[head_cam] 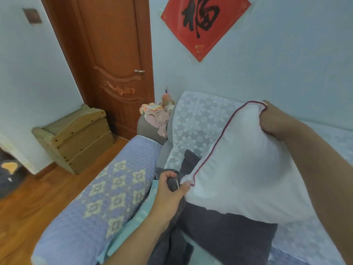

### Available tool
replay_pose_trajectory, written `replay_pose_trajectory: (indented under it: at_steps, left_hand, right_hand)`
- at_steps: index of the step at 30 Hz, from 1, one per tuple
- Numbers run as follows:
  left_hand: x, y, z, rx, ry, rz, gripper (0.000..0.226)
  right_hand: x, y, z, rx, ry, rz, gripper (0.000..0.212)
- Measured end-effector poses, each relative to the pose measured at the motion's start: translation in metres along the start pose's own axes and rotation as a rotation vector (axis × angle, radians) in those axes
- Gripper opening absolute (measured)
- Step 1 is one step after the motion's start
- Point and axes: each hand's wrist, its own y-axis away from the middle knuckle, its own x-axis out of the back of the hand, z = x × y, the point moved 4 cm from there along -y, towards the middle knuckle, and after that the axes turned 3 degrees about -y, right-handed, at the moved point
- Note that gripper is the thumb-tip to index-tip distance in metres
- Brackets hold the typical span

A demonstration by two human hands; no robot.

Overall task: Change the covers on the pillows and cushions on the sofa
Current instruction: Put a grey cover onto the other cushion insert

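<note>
Gripping a bunched fold of the dark grey cover (225,226), the left hand (168,190) has its fingers curled round the cloth, and its thumb presses the near lower corner of the white pillow (246,169). The right hand (275,119) is clamped on the pillow's far upper corner, fingers curled over the red-piped edge. Between the two hands the pillow hangs tilted, its piped edge running from the right hand down to the left thumb. The pillow's lower part sits inside the cover, which spreads below and toward the person from the left hand, with another strip of it showing just beyond that hand, behind the pillow.

Past the left hand, away from the person, a white lace throw (196,127) with flower patterns drapes over the sofa back (168,150). To the outer side of the left hand lies the sofa arm (107,197), covered in quilted lilac cloth with pale diamond motifs, and a pale green cloth (133,222) runs between that arm and the left forearm. Beyond the throw, a heap of pink and yellow cloth (158,115) rests on the grey sofa corner. Farther out stand a brown wooden door (112,60) and a small wooden cabinet (80,138) on the wood floor (28,199). On the wall above the right hand hangs a red diamond poster (206,25) with a black character.
</note>
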Motion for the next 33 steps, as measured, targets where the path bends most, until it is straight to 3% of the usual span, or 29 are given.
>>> replay_pose_trajectory:
  at_steps: [3,7,9,11,12,13,14,15,17,18,22,23,25,28,31,33]
  left_hand:
    - [-0.016,0.006,-0.002,-0.135,-0.055,-0.036,0.033]
    - [-0.033,0.003,0.006,-0.24,-0.156,0.065,0.017]
    - [-0.03,-0.003,0.007,-0.265,-0.229,0.134,0.016]
    - [-0.022,-0.01,0.012,-0.344,-0.36,0.18,0.017]
    - [-0.02,-0.014,0.016,-0.401,-0.426,0.171,0.016]
    - [-0.019,-0.016,0.022,-0.461,-0.482,0.151,0.014]
    - [-0.019,-0.018,0.029,-0.521,-0.529,0.127,0.013]
    - [-0.021,-0.018,0.036,-0.575,-0.568,0.102,0.012]
    - [-0.022,-0.017,0.044,-0.631,-0.588,0.052,0.012]
    - [-0.022,-0.018,0.045,-0.626,-0.58,0.041,0.012]
    - [-0.014,-0.014,0.059,-0.455,-0.355,0.042,0.024]
    - [-0.013,-0.012,0.064,-0.391,-0.28,0.007,0.027]
    - [-0.009,-0.011,0.068,-0.211,-0.091,-0.141,0.04]
    - [0.003,-0.012,0.064,0.022,0.272,-0.374,0.077]
    - [0.01,-0.017,0.071,-0.088,0.113,-0.445,0.089]
    - [0.009,-0.016,0.082,-0.214,-0.043,-0.411,0.081]
  right_hand:
    - [0.007,-0.014,0.016,-0.045,0.043,0.081,0.017]
    - [0.011,-0.022,0.031,-0.147,0.121,0.224,0.024]
    - [0.021,-0.014,0.024,-0.125,0.241,0.385,0.026]
    - [0.02,0.008,-0.004,0.071,0.385,0.568,0.019]
    - [0.007,0.021,-0.025,0.303,0.437,0.598,0.027]
    - [-0.016,0.035,-0.044,0.581,0.48,0.512,0.034]
    - [-0.049,0.048,-0.053,0.806,0.55,0.309,0.039]
    - [-0.085,0.059,-0.05,0.9,0.684,0.048,0.05]
    - [-0.136,0.07,-0.022,0.788,0.997,-0.367,0.077]
    - [-0.147,0.071,-0.009,0.73,1.089,-0.441,0.077]
    - [-0.152,0.072,0.0,0.854,1.041,-0.284,0.011]
    - [-0.15,0.071,0.001,0.874,1.03,-0.24,0.003]
    - [-0.146,0.066,0.008,0.814,1.085,-0.163,0.019]
    - [-0.129,0.063,0.009,0.669,1.061,0.014,0.021]
    - [-0.133,0.064,0.009,0.619,0.989,0.066,0.012]
    - [-0.14,0.065,0.01,0.613,0.954,0.074,0.007]
